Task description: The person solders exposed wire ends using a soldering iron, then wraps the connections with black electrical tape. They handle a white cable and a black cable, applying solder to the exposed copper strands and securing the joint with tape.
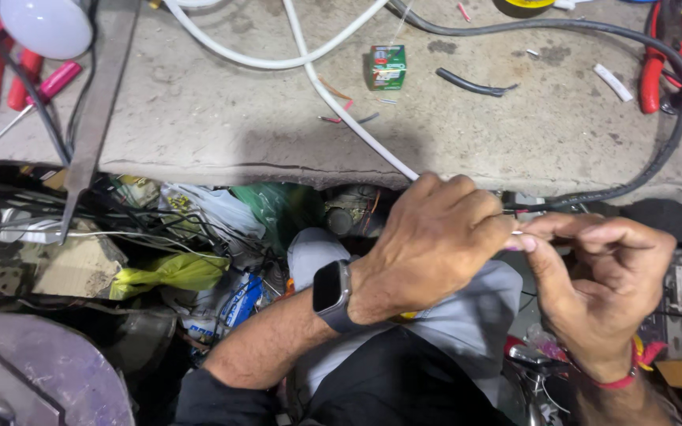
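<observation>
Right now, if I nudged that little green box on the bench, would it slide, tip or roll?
The little green box looks like thin printed cardboard, so it is probably light and would likely skid on the rough concrete bench. Its flat sides mean it should not roll, though a high push might tip it. The white cable lying just beside it could stop it.

White cable slanting across bench

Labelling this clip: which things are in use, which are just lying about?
In use:
left hand
right hand
white cable
black cable

Lying about:
red pliers
small green box
short black offcut
white bulb
pink-handled screwdriver
yellow tape roll
</observation>
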A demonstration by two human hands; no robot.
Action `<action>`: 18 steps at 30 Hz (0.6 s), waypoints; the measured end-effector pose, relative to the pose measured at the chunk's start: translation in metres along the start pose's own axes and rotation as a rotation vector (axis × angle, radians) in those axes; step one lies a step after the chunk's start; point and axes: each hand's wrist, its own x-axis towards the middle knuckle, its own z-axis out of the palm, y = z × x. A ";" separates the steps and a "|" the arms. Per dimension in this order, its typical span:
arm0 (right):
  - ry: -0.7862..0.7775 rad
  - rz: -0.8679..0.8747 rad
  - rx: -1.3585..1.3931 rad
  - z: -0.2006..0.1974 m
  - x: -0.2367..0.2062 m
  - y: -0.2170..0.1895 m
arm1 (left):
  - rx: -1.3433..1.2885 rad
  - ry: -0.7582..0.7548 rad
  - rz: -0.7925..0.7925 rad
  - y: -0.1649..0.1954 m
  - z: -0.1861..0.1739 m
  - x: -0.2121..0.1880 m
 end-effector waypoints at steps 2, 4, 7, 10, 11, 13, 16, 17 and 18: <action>-0.003 -0.002 -0.019 0.002 0.003 -0.001 | -0.011 0.033 0.000 -0.001 -0.001 -0.003; -0.029 -0.056 -0.070 0.004 0.007 -0.003 | -0.026 0.057 -0.008 -0.002 -0.002 -0.005; -0.075 -0.136 -0.103 0.006 0.015 -0.008 | -0.079 0.071 -0.038 0.001 -0.003 -0.005; -0.100 -0.219 -0.163 0.006 0.021 -0.009 | -0.145 0.061 -0.070 0.004 -0.005 -0.007; -0.105 -0.249 -0.189 0.004 0.022 -0.010 | -0.173 0.052 -0.077 0.005 -0.007 -0.009; -0.157 -0.266 -0.185 -0.001 0.026 -0.011 | -0.209 0.038 -0.086 0.006 -0.007 -0.008; -0.201 -0.325 -0.268 -0.003 0.028 -0.011 | -0.238 0.003 -0.112 0.012 -0.010 -0.011; -0.212 -0.350 -0.314 -0.003 0.028 -0.011 | -0.244 -0.004 -0.113 0.014 -0.011 -0.011; -0.214 -0.359 -0.325 -0.003 0.028 -0.011 | -0.250 -0.012 -0.116 0.015 -0.012 -0.011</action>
